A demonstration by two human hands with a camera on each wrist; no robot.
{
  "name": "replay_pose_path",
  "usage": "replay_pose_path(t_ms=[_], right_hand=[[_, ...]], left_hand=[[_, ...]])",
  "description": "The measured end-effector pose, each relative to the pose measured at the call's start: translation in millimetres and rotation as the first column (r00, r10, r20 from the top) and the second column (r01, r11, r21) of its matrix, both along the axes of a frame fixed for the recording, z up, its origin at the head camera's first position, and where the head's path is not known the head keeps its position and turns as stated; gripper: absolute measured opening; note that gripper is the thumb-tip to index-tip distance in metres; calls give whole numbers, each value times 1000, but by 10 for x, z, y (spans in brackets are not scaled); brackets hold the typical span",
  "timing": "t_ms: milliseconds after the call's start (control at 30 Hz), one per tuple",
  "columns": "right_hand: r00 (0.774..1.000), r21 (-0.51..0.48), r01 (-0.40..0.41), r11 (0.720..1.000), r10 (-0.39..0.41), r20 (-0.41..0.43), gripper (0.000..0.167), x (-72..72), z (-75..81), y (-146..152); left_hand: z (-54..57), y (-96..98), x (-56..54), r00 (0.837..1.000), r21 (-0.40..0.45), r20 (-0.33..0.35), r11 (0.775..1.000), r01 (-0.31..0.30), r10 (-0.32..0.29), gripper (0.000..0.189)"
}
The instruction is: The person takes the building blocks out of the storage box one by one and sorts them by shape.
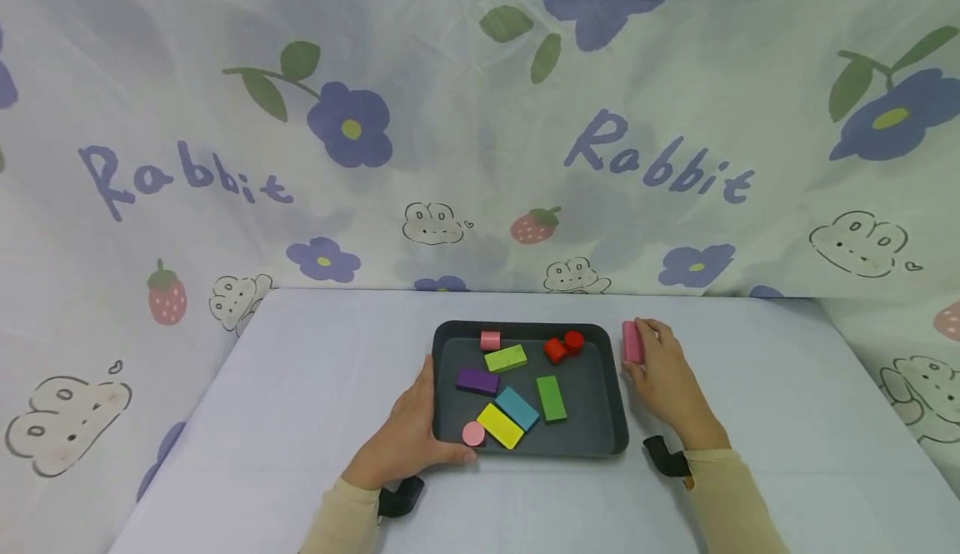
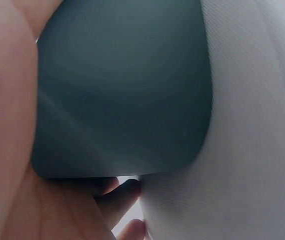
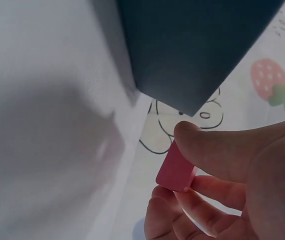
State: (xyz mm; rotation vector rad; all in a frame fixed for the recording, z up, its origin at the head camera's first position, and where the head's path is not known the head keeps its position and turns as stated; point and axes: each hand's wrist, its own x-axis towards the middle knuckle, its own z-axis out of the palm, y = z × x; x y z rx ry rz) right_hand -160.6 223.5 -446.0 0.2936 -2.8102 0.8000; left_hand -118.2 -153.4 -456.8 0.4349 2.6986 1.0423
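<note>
A printed cloth fills the upper frame; below it spreads the white counter. The dark tray, lower centre, carries five rectangular blocks, including a purple block, and small red and pink cylinders. The left hand grips the tray's lower-left corner between thumb and fingers. The right hand's fingers are clamped on a pink block, right of the tray.
</note>
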Motion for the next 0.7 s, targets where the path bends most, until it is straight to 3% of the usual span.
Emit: replay_pose_path(t_ms=[700], right_hand=[[993, 47, -16, 999, 10, 121, 61, -139, -117, 59]], left_hand=[[-21, -5, -7, 1000, -9, 15, 1000, 4, -3, 148]])
